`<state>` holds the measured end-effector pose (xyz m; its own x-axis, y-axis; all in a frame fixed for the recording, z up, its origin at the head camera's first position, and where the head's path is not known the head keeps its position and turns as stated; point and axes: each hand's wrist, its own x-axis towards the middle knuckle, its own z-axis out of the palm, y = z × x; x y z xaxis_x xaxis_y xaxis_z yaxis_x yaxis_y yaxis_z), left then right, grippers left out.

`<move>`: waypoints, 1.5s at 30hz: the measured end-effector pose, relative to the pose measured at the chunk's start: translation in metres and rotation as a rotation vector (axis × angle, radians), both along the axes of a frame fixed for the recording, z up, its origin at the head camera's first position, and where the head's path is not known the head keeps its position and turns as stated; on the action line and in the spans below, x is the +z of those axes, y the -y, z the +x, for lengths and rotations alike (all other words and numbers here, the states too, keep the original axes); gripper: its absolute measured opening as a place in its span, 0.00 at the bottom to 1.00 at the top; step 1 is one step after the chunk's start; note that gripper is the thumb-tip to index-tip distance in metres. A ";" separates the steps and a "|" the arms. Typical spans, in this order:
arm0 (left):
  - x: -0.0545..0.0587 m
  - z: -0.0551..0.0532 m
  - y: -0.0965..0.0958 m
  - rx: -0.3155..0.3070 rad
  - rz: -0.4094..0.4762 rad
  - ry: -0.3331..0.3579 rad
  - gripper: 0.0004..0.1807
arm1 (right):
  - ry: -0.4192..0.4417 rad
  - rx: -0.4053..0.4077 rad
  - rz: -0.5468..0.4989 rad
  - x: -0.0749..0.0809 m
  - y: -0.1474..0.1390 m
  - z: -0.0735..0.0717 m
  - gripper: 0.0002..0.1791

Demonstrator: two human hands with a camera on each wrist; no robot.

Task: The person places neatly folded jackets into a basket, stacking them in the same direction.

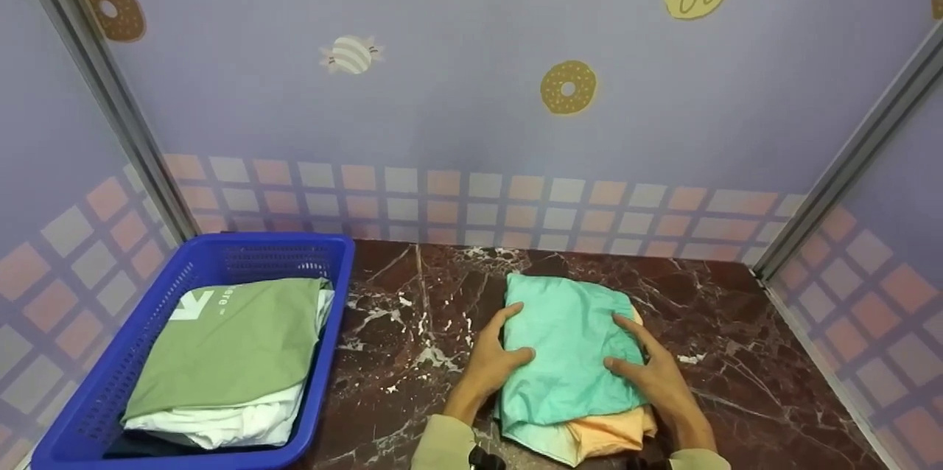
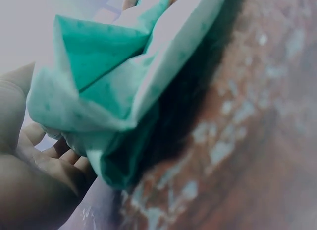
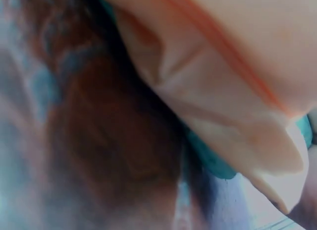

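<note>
A folded teal garment (image 1: pixel 563 352), apparently of thin cloth, lies on the dark marbled tabletop with peach cloth (image 1: pixel 608 435) showing from under its near and right edges. My left hand (image 1: pixel 492 356) touches its left side, thumb and forefinger spread apart. On the opposite side my right hand (image 1: pixel 652 370) rests its thumb and forefinger on the teal cloth. In the left wrist view, the fingers reach behind loose teal folds (image 2: pixel 109 76). Peach cloth with an orange seam (image 3: pixel 233 56) fills much of the right wrist view, where little of the hand shows.
On the left stands a blue plastic basket (image 1: pixel 340 308) holding a folded green shirt (image 1: pixel 236 345) with white print, atop white cloth (image 1: pixel 250 418) and something dark. The marbled tabletop (image 1: pixel 412 389) meets a patterned wall (image 1: pixel 457 116) behind, with side panels left and right.
</note>
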<state>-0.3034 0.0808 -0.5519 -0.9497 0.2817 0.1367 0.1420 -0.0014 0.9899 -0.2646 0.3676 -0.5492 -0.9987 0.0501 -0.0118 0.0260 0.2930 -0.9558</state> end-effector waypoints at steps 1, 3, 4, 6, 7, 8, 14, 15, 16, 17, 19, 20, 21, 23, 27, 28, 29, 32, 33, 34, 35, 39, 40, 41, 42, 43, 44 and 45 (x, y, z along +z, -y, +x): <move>0.001 0.000 0.001 0.002 0.003 -0.002 0.44 | 0.000 -0.002 -0.005 0.000 0.002 0.000 0.44; 0.002 0.001 0.003 0.007 0.009 -0.008 0.44 | 0.004 -0.006 -0.013 -0.001 0.005 -0.001 0.44; 0.003 0.001 0.004 0.012 0.010 -0.011 0.44 | 0.003 -0.006 -0.017 -0.001 0.006 -0.001 0.44; 0.005 0.002 0.006 0.020 0.017 -0.013 0.44 | -0.001 -0.003 -0.023 0.000 0.009 -0.002 0.44; 0.006 0.002 0.007 0.025 0.020 -0.016 0.44 | -0.001 -0.001 -0.024 0.000 0.011 -0.003 0.44; 0.007 0.002 0.008 0.031 0.022 -0.017 0.44 | -0.001 0.001 -0.026 0.000 0.012 -0.003 0.44; 0.011 0.001 0.016 0.041 0.037 -0.025 0.44 | -0.011 0.001 -0.020 0.007 0.021 -0.003 0.45; 0.012 0.001 0.017 0.043 0.036 -0.031 0.45 | -0.014 0.002 -0.017 0.008 0.022 -0.004 0.45; 0.014 0.001 0.019 0.047 0.033 -0.038 0.45 | -0.015 0.003 -0.013 0.009 0.024 -0.004 0.45; 0.015 0.001 0.021 0.050 0.027 -0.043 0.45 | -0.016 0.004 -0.009 0.010 0.026 -0.005 0.45; 0.017 0.002 0.025 0.057 0.006 -0.058 0.46 | -0.014 0.007 -0.002 0.012 0.030 -0.005 0.45; 0.018 0.002 0.027 0.061 -0.008 -0.064 0.46 | -0.014 0.010 0.000 0.013 0.032 -0.004 0.45; 0.019 0.003 0.030 0.066 -0.021 -0.068 0.46 | -0.015 0.015 -0.002 0.014 0.034 -0.004 0.45; 0.022 0.003 0.035 0.072 -0.033 -0.077 0.46 | -0.024 0.021 -0.001 0.017 0.040 -0.004 0.45; 0.030 0.004 0.046 0.090 -0.042 -0.102 0.46 | -0.060 0.033 0.016 0.023 0.051 -0.006 0.45; 0.032 0.004 0.048 0.092 -0.044 -0.111 0.46 | -0.073 0.035 0.023 0.025 0.054 -0.006 0.46; 0.034 0.004 0.051 0.093 -0.050 -0.120 0.46 | -0.087 0.037 0.029 0.026 0.057 -0.007 0.46; 0.042 0.005 0.059 0.094 -0.074 -0.157 0.47 | -0.124 0.041 0.042 0.029 0.067 -0.008 0.45; 0.045 0.006 0.062 0.093 -0.085 -0.170 0.47 | -0.134 0.040 0.039 0.030 0.070 -0.009 0.45; 0.048 0.006 0.064 0.090 -0.093 -0.181 0.47 | -0.143 0.041 0.031 0.031 0.073 -0.009 0.45; 0.051 0.007 0.068 0.090 -0.103 -0.190 0.47 | -0.151 0.043 0.026 0.032 0.076 -0.009 0.45; 0.065 0.009 0.083 0.106 -0.145 -0.197 0.46 | -0.176 0.054 0.017 0.040 0.090 -0.012 0.46; 0.068 0.010 0.087 0.112 -0.151 -0.194 0.46 | -0.180 0.059 0.017 0.042 0.093 -0.013 0.46; 0.072 0.011 0.090 0.120 -0.161 -0.196 0.46 | -0.185 0.064 0.019 0.045 0.096 -0.014 0.46; 0.076 0.012 0.094 0.129 -0.171 -0.202 0.46 | -0.192 0.069 0.023 0.048 0.100 -0.015 0.46; 0.080 0.013 0.098 0.137 -0.179 -0.212 0.46 | -0.201 0.071 0.027 0.051 0.104 -0.017 0.47; 0.084 0.014 0.102 0.148 -0.190 -0.223 0.46 | -0.210 0.076 0.028 0.054 0.107 -0.018 0.47; 0.087 0.014 0.105 0.158 -0.201 -0.234 0.46 | -0.217 0.078 0.027 0.057 0.111 -0.019 0.47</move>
<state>-0.2890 -0.0246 -0.4644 -0.9333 0.1771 0.3123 0.3478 0.2306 0.9088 -0.2838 0.2562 -0.4919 -0.9786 -0.0295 0.2037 -0.2027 0.3112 -0.9285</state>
